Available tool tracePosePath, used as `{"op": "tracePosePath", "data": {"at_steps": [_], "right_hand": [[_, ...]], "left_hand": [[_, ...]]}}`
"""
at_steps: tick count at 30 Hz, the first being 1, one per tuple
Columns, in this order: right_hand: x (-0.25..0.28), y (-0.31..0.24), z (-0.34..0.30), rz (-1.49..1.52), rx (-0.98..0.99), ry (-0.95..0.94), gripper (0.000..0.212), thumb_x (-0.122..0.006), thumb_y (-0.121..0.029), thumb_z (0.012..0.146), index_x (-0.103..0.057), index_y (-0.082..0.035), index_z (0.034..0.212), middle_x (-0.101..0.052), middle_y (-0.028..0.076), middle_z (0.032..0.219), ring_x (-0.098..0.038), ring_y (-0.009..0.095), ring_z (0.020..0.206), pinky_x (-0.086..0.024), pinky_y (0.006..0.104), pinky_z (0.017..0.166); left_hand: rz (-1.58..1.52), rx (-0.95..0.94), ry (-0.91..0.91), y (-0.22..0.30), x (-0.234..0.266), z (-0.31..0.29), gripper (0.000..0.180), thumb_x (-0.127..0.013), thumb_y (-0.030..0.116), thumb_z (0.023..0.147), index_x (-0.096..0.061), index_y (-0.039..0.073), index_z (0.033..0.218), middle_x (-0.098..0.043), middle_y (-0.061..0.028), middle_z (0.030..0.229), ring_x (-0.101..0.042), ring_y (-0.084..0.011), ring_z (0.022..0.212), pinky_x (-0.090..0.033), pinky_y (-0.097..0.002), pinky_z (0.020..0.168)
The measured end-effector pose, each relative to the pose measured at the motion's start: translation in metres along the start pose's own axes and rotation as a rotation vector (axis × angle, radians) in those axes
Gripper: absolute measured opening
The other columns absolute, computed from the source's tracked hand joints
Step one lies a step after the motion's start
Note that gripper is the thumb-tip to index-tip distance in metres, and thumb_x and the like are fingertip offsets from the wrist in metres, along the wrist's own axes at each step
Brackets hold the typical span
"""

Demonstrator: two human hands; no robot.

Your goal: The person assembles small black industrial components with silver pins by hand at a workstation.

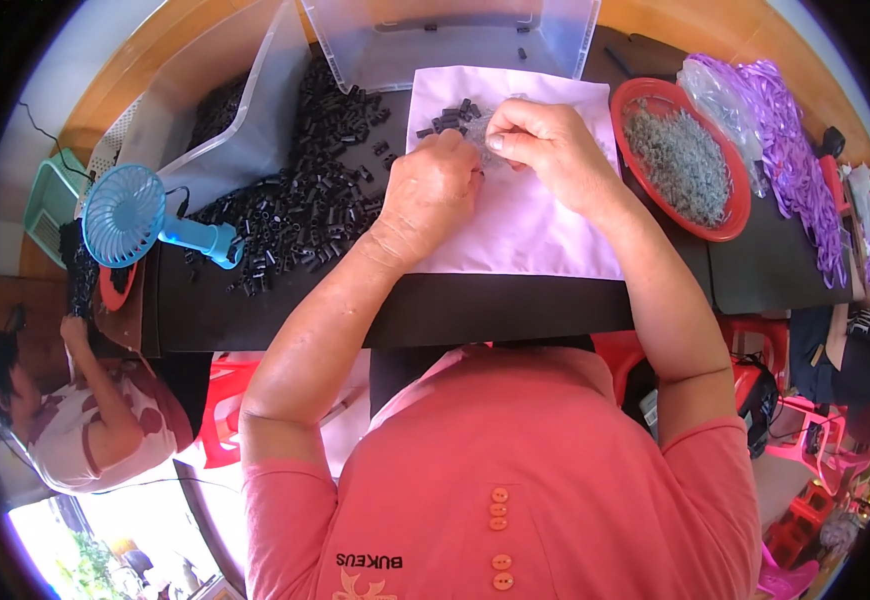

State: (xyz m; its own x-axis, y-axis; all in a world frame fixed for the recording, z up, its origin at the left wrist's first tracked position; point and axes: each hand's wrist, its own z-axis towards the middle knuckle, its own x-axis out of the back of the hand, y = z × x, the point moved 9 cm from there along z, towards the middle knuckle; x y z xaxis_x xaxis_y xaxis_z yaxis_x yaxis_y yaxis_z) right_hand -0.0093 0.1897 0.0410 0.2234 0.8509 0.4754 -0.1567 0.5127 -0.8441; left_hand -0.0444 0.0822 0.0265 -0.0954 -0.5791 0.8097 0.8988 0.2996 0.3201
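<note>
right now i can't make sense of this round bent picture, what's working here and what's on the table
No machine here: these are a person's bare hands, seen from a wide fisheye camera worn on the head, which bends straight edges. The left hand and right hand are close together over a pink cloth; anything held there is too small to tell. On the dark table, left, are loose short black tubes and a blue handheld fan; right, a red bowl of small translucent pieces and purple straps.
</note>
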Motion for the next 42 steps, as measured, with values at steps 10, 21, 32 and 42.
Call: {"op": "tracePosePath", "data": {"at_steps": [10,21,32,42], "right_hand": [[0.009,-0.001,0.0,0.005,-0.072,0.051,0.016,-0.06,-0.012,0.086,-0.056,0.001,0.078,-0.05,0.0,0.063,-0.047,0.008,0.061,-0.039,0.0263,0.058],[0.007,0.001,0.0,0.073,-0.078,0.005,0.016,-0.06,-0.013,0.087,-0.057,0.0,0.077,-0.051,0.0,0.065,-0.049,0.009,0.062,-0.04,0.0254,0.059],[0.001,-0.003,0.0,0.092,-0.054,-0.026,0.016,-0.06,-0.013,0.087,-0.058,0.0,0.078,-0.052,0.0,0.064,-0.049,0.009,0.063,-0.041,0.0257,0.06],[-0.001,-0.01,-0.003,-0.086,-0.024,-0.016,0.016,-0.065,-0.012,0.085,-0.059,0.001,0.079,-0.054,0.001,0.066,-0.048,0.009,0.063,-0.039,0.0254,0.058]], "left_hand": [[-0.093,0.024,-0.082,-0.001,0.001,0.001,0.017,-0.072,0.012,0.076,-0.065,0.004,0.09,-0.058,-0.0089,0.082,-0.062,-0.0274,0.076,-0.051,-0.0376,0.067],[-0.753,0.426,-0.054,-0.032,-0.001,0.0,0.011,-0.066,0.002,0.084,-0.066,0.0,0.095,-0.065,-0.0037,0.076,-0.057,-0.0102,0.063,-0.047,-0.0266,0.058],[-1.13,0.587,-0.064,-0.031,-0.002,-0.005,0.013,-0.065,0.0,0.086,-0.066,-0.004,0.098,-0.063,-0.0047,0.076,-0.056,-0.0091,0.06,-0.046,-0.0236,0.054],[-0.997,0.527,-0.073,-0.029,-0.003,-0.005,0.013,-0.07,0.002,0.082,-0.066,-0.003,0.093,-0.064,-0.0044,0.077,-0.058,-0.0085,0.065,-0.047,-0.0233,0.05]]}}
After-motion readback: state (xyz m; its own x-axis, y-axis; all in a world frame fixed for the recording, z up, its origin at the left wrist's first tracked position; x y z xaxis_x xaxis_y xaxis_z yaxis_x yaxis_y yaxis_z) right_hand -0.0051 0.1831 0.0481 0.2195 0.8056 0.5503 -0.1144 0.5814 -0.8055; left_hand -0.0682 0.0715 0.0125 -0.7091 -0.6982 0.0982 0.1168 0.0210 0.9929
